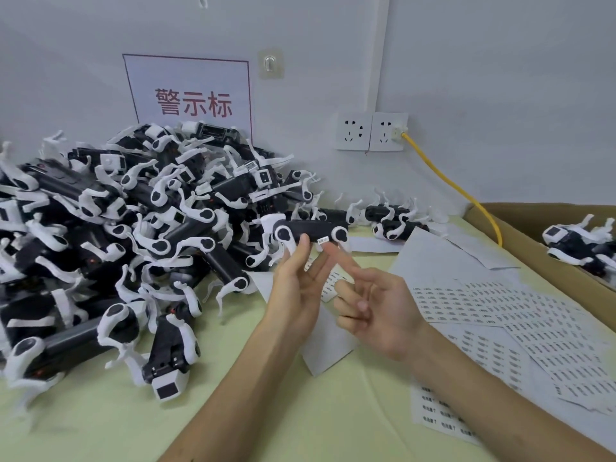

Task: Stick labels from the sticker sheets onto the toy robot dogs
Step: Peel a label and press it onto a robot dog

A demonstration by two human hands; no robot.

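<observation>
My left hand (pixel 295 288) holds a black-and-white toy robot dog (pixel 310 231) up by its underside, thumb in front and fingers behind. A small white label (pixel 323 240) sits on the lower edge of the dog's black body. My right hand (pixel 376 306) is just right of it, index finger stretched out with its tip right by the label, the other fingers loosely bent and holding nothing. Sticker sheets (pixel 500 311) with rows of small labels lie on the green table to the right. Another sheet (pixel 440 416) lies near my right forearm.
A large heap of robot dogs (pixel 133 228) fills the table's left half, up to the wall. A few more dogs (pixel 393 221) lie behind my hands. A cardboard box (pixel 533 235) at the right holds some dogs (pixel 580 245). A yellow cable (pixel 450 181) runs from the wall socket (pixel 388 131).
</observation>
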